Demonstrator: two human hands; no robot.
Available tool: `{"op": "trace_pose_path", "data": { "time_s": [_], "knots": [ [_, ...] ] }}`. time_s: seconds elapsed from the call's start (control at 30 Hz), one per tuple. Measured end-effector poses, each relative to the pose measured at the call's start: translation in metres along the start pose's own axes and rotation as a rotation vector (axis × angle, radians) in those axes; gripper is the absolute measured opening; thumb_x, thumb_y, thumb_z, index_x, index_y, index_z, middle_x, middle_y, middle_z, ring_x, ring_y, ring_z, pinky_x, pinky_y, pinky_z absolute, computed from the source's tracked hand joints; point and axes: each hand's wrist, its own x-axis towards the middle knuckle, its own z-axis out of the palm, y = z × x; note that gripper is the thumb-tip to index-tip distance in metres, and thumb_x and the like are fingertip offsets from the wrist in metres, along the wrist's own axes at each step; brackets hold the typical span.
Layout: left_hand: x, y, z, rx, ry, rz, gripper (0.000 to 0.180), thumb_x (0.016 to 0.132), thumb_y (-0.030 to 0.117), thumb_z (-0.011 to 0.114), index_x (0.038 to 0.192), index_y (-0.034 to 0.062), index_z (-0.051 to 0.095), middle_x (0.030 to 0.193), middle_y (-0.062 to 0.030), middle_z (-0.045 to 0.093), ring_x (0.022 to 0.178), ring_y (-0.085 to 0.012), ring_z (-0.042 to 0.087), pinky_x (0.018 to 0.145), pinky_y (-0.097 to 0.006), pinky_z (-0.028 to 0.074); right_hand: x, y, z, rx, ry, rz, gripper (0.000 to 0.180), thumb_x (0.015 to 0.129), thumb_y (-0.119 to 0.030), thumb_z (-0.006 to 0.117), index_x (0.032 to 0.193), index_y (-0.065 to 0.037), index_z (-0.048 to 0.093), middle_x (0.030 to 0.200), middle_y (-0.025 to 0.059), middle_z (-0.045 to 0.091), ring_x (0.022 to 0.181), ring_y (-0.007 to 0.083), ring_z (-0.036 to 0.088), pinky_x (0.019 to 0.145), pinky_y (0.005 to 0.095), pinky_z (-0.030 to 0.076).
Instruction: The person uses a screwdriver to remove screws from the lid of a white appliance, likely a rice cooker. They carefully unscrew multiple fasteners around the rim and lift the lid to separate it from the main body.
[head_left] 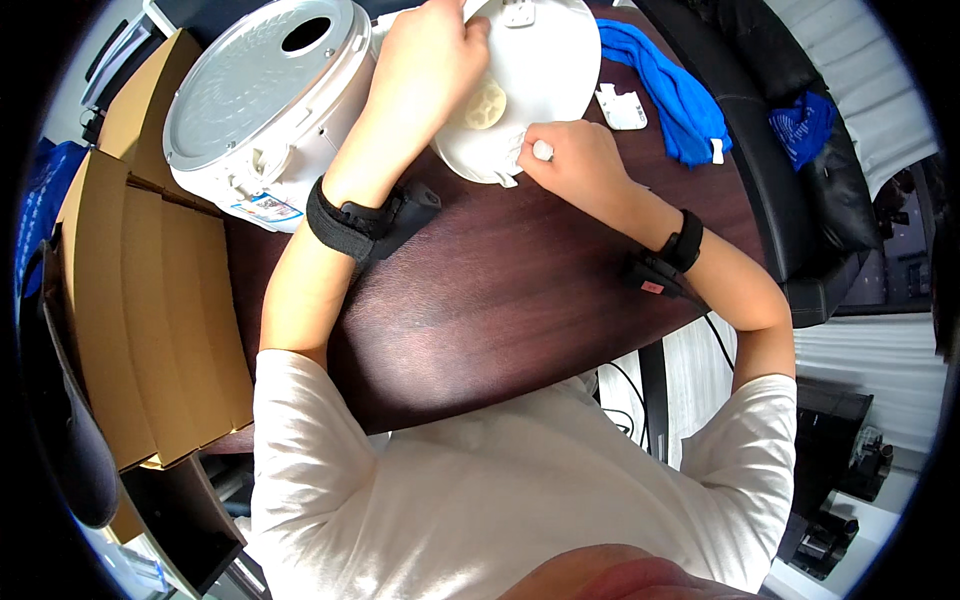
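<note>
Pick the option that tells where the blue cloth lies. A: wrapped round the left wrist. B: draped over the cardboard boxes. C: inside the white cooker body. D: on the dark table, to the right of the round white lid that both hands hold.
D: the blue cloth lies on the dark table, right of the round white lid gripped by the left hand and right hand.

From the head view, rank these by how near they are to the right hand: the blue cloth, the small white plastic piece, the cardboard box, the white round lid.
From the right hand:
1. White round lid, touched by its fingers, just ahead.
2. Small white plastic piece, to the right on the table.
3. Blue cloth, farther right.
4. Cardboard box, far left.
</note>
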Motion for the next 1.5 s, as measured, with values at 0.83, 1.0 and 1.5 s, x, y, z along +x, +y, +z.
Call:
{"op": "trace_pose_path", "data": {
  "time_s": [0.83, 1.0, 1.5],
  "knots": [
    [0.001, -0.006, 0.001, -0.021, 0.009, 0.012, 0.026, 0.086, 0.024, 0.056, 0.101, 0.0032, 0.063, 0.083, -0.0217, 0.065, 0.083, -0.0378, 0.064, 0.073, -0.042, 0.05, -0.024, 0.027, -0.013, -0.004, -0.444, -0.048, 0.019, 0.078, -0.025, 0.063, 0.075, -0.006, 0.062, 0.068, 0.0156, 0.063, 0.069, 0.0336, 0.062, 0.063, 0.0419, 0.048],
    [-0.001, -0.005, 0.001, -0.027, 0.001, -0.002, 0.026, 0.087, 0.024, 0.056, 0.1, 0.0029, 0.063, 0.083, -0.0217, 0.065, 0.082, -0.0374, 0.064, 0.072, -0.042, 0.05, -0.026, 0.04, -0.03, 0.132, -0.411, 0.028, 0.019, 0.079, -0.023, 0.061, 0.075, -0.004, 0.063, 0.07, 0.0165, 0.062, 0.069, 0.0342, 0.061, 0.064, 0.0405, 0.048],
    [0.0, -0.007, 0.003, -0.021, 0.0, 0.002, 0.026, 0.087, 0.024, 0.056, 0.099, 0.0024, 0.062, 0.081, -0.0211, 0.065, 0.081, -0.0364, 0.065, 0.072, -0.042, 0.05, 0.037, 0.147, -0.033, 0.196, -0.287, 0.543, 0.027, 0.081, -0.025, 0.06, 0.077, 0.0, 0.064, 0.048, 0.0031, 0.051, 0.033, 0.0119, 0.045, 0.032, 0.0267, 0.033]
  ]
}}
